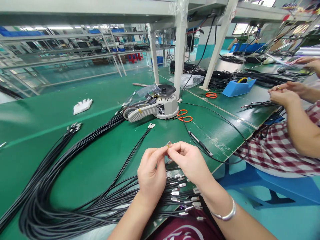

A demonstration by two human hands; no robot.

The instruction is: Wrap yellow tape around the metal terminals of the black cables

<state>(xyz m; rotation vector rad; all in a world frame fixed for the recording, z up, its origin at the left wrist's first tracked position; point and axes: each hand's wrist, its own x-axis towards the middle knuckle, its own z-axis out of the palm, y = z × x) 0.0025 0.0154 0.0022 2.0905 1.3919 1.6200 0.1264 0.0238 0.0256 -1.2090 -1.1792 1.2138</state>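
Note:
My left hand (152, 171) and my right hand (187, 160) meet fingertip to fingertip over the bench, both pinching. Between them, the silver metal connector (169, 143) of a cable sticks up, with a small yellow bit, perhaps tape, just below it. My fingers hide most of that cable. Under my hands lies a thick bundle of black cables (82, 218), many ending in silver connectors (175, 193). A few black cables (133, 150) with connector tips lie apart, pointing at a grey tape dispenser (160, 105).
Orange-handled scissors (185, 116) and a utility knife (200, 143) lie right of the dispenser. A white glove (83, 106) is at left. Bench posts (180, 50) rise behind. To the right are a blue tape holder (238, 87) and a co-worker's hands (286, 93).

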